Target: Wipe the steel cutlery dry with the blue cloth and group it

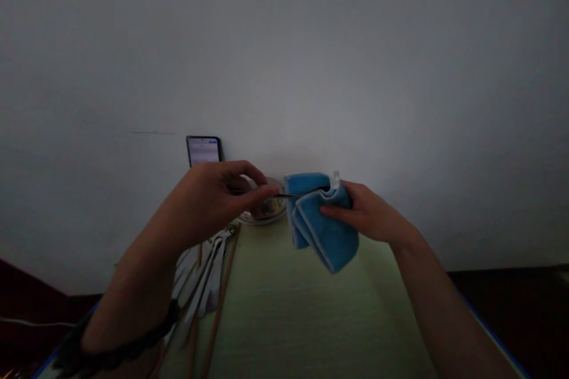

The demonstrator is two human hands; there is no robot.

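My left hand (226, 189) pinches one end of a thin metal utensil (290, 195) between thumb and fingers. Its other end runs into the folds of a blue cloth (331, 225) with pale edging, so I cannot make out what kind it is. My right hand (368, 208) grips the cloth around that end, thumb in front. The cloth hangs in loose folds above the table, and a small whitish tab sticks up at its top. Behind my left fingertips stands a round clear container (269, 210), partly hidden, with contents I cannot make out.
A phone (204, 149) leans against the white wall (284, 59). Several metal utensils (207, 275) lie at the left of the pale green table (302, 320), with thin wooden sticks (224, 290) beside them. My left forearm covers part of the pile.
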